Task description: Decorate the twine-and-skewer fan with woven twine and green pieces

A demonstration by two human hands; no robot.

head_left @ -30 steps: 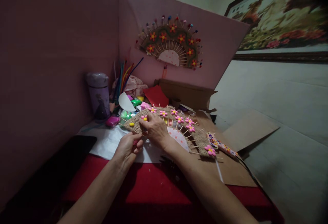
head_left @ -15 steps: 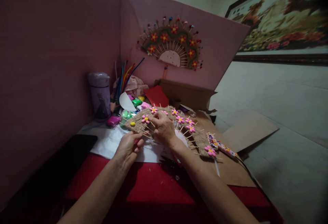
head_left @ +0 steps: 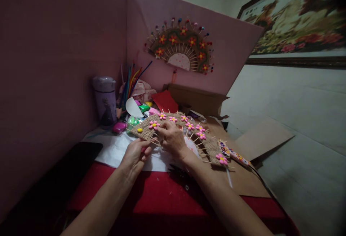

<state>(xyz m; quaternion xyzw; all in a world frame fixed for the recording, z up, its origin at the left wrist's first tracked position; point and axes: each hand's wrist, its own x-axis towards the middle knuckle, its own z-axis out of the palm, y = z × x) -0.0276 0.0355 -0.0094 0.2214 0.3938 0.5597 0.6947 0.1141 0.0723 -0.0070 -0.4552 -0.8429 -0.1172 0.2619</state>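
A half-round fan (head_left: 144,129) of woven brown twine on thin wooden sticks is held tilted above the table. Pink clay flowers with yellow centres dot its band, and a lone yellow clay oval (head_left: 140,130) sits near its left end. My left hand (head_left: 136,153) grips the fan's lower left edge and sticks, thumb on top, fingers curled below. My right hand (head_left: 171,137) is closed, its fingertips pinching at the right side of one pink clay flower (head_left: 154,124); the exact contact is partly hidden. Behind my right wrist shows a white spotted half-disc (head_left: 191,145).
Clay packets (head_left: 119,127), a white half-circle (head_left: 133,107) and a purple tumbler (head_left: 104,101) stand behind on the left. A flower-patterned glue gun (head_left: 235,155) lies right on cardboard (head_left: 243,182). Dark scissors (head_left: 178,170) rest near the front. A finished fan (head_left: 183,45) hangs on the pink board.
My right hand has shifted slightly right and down, uncovering more of the pink flower's right-hand petals and the flower behind. My left hand keeps its grip on the fan.
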